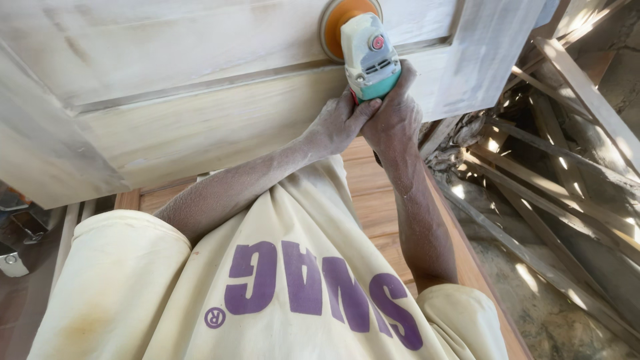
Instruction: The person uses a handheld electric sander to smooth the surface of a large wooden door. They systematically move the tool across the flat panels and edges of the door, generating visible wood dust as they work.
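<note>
Head view, looking down the person's chest and arms. A pale, unfinished wooden door (200, 87) fills the upper part of the frame; it is a panelled piece with flat fields set off by straight grooves and a raised moulding, its surface matt and whitened with fine dust. Below it and behind the arms lies a second board of warmer, reddish-brown wood (380, 200) with visible grain. To the right, rough grey battens (567, 200) lie crossed and stacked over a dusty earth floor (533, 307), dappled with sunlight. At far left, small metal brackets (20, 233) lie in shadow.

The sander (368, 57), a hand-held power tool with a grey-white, dust-coated body, a teal rear section and a small red button, stands at top centre, its round orange disc (340, 23) pressed flat against the door. The left hand (340, 123) is closed around the lower end of the tool from the left, thumb laid across it. The right hand (395, 113) is clamped on the same end from the right, fingers wrapped up along the teal casing. Both hands and forearms are powdered with dust. A cream shirt (280, 287) with purple lettering fills the foreground.
</note>
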